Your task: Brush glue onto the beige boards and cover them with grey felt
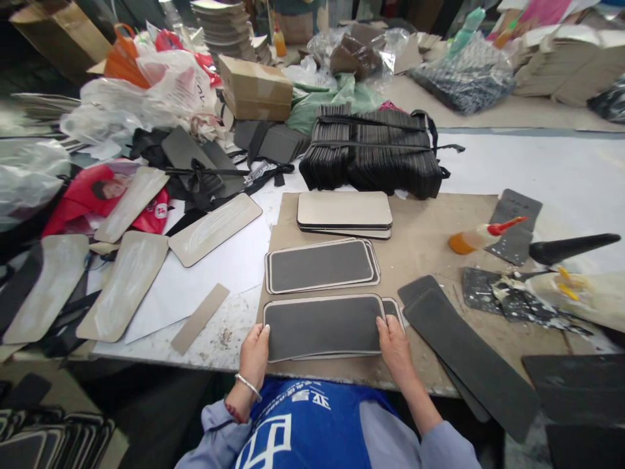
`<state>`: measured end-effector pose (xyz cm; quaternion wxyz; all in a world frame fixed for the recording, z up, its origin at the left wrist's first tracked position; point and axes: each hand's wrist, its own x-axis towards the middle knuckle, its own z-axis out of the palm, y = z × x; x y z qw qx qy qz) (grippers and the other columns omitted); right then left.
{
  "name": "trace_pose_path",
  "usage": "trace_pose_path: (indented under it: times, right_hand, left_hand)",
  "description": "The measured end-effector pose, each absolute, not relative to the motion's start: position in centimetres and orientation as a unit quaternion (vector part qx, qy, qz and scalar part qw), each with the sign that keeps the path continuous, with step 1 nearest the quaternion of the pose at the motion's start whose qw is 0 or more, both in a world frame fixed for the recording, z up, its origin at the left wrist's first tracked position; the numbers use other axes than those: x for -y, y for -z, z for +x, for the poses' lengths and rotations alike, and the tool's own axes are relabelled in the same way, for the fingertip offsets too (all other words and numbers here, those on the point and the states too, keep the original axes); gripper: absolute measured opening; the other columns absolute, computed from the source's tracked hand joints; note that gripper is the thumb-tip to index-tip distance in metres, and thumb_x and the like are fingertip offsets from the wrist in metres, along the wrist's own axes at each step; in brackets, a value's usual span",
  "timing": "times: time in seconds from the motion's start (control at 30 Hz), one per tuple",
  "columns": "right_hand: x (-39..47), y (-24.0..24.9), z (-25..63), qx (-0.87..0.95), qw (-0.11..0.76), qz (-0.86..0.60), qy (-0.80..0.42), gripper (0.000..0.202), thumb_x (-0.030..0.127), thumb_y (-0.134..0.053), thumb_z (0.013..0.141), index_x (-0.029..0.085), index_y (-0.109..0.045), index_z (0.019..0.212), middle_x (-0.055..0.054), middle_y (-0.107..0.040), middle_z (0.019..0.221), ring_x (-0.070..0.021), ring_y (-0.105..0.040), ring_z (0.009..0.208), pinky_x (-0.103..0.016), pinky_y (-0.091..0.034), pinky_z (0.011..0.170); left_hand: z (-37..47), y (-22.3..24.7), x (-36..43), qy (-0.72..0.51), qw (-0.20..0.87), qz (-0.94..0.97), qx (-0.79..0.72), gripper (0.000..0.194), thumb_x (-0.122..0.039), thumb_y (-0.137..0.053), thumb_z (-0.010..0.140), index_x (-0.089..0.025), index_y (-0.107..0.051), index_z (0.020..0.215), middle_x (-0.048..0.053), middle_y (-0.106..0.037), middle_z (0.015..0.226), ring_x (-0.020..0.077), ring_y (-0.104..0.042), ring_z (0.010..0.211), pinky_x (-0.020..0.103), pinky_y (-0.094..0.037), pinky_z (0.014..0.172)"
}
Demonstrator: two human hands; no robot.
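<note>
A dark grey rectangular panel with a beige border lies at the table's front edge, over similar panels that stick out at its right and lower sides. My left hand grips its left end, thumb on top. At the opposite end my right hand holds the right edge the same way; the fingers of both hands are partly hidden underneath. Just beyond sits a small stack of bordered grey panels. Farther back is a stack of beige panels with dark edges.
A strapped bundle of black pieces stands behind. Right are loose dark strips, a glue bottle with red tip and a black-handled tool. Beige panels with whitish smears lie left, beside a narrow beige strip.
</note>
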<state>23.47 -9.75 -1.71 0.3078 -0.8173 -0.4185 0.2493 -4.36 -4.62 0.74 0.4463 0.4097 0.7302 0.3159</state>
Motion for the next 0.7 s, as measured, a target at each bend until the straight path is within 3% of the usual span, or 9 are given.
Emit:
trace_pose_path:
  times: [0.17, 0.43, 0.7]
  right_hand:
    - [9.6, 1.5, 21.5, 0.439, 0.285, -0.815, -0.249, 0.042, 0.064, -0.021, 0.078, 0.025, -0.029, 0.063, 0.002, -0.039, 0.053, -0.0166, -0.04, 0.051, -0.029, -0.033, 0.054]
    - [7.2, 1.8, 17.7, 0.495, 0.266, -0.786, -0.259, 0.028, 0.049, -0.027, 0.078, 0.026, -0.026, 0.063, 0.003, -0.035, 0.051, -0.0169, -0.035, 0.048, -0.029, -0.029, 0.052]
    - [1.4, 0.6, 10.1, 0.607, 0.29, -0.693, -0.259, 0.027, 0.047, -0.024, 0.081, 0.025, -0.031, 0.068, -0.001, -0.044, 0.06, -0.0187, -0.042, 0.054, -0.03, -0.032, 0.055]
  left_hand:
    - [-6.6, -0.4, 5.1, -0.338, 0.431, 0.403, -0.733, 0.023, -0.041, -0.048, 0.071, -0.019, -0.053, 0.066, -0.001, -0.054, 0.06, 0.0168, -0.051, 0.064, 0.029, -0.043, 0.062]
    - [-11.3, -0.6, 5.0, -0.385, 0.375, 0.381, -0.753, 0.021, -0.035, -0.045, 0.072, -0.019, -0.052, 0.06, 0.0, -0.053, 0.057, 0.0163, -0.051, 0.059, 0.028, -0.042, 0.056]
    - [-18.8, -0.9, 4.4, -0.401, 0.259, 0.335, -0.812, 0.023, -0.037, -0.045, 0.071, -0.02, -0.05, 0.056, -0.002, -0.05, 0.053, 0.0158, -0.05, 0.058, 0.027, -0.041, 0.058]
